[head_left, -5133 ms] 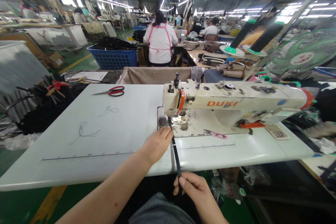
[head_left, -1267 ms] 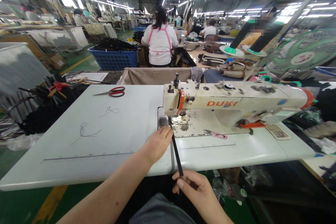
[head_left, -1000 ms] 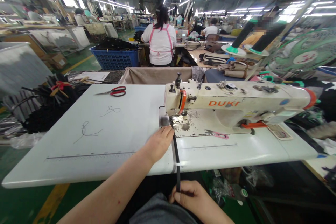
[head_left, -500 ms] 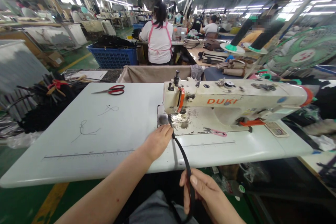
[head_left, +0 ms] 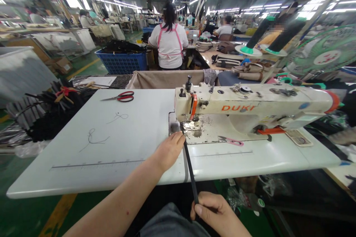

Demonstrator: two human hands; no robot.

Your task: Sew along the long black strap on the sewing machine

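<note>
A narrow black strap (head_left: 191,168) runs from under the presser foot of the sewing machine (head_left: 239,107) toward my lap, pulled straight. Close in front of the needle plate, my left hand (head_left: 171,149) presses the strap down, its fingers together on it. Past the table's front edge, my right hand (head_left: 210,211) pinches the strap between thumb and fingers. The strap's far end lies under the machine head, where I cannot make it out.
Red-handled scissors (head_left: 122,97) and loose thread (head_left: 96,139) lie on the white table (head_left: 133,118) to the left. Pink thread snips (head_left: 232,140) rest by the machine bed. A fan (head_left: 325,57) stands at right. Ahead sits a person (head_left: 170,42) beside a blue basket (head_left: 122,62).
My right hand has moved slightly down, and the strap has gone from a curve to a taut straight line. The left hand stays on the strap near the needle.
</note>
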